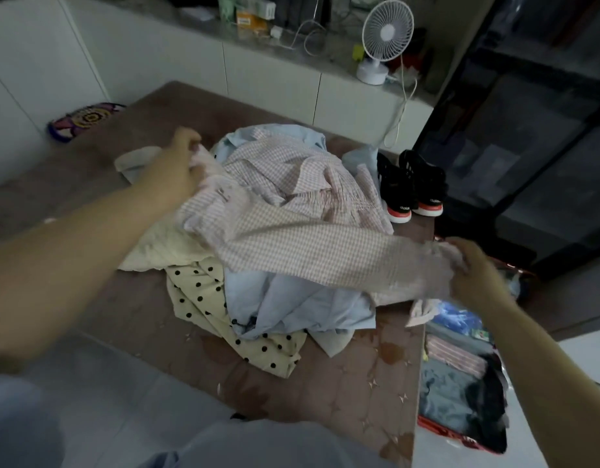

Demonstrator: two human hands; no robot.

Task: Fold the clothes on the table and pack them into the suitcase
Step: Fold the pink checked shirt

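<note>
The room is dim. A brown patterned counter (345,386) fills the middle of the frame. Behind it, white cabinet doors (275,82) run under a grey ledge (325,52), where a white fan (386,35) stands at upper right. Dark shelving (528,130) takes the right edge, and pale floor tiles (123,383) show at lower left.

Matt gingham cloth shirt (291,204); glossy brown table (359,383); white plastic fan (386,38).

We are seeing a white fan (388,32) standing on a grey counter (325,59), its cable (401,106) hanging down over white cabinets (268,82). Black sneakers (410,184) with red-and-white soles are standing side by side. A colourful patterned pouch (84,119) is lying far left.
</note>
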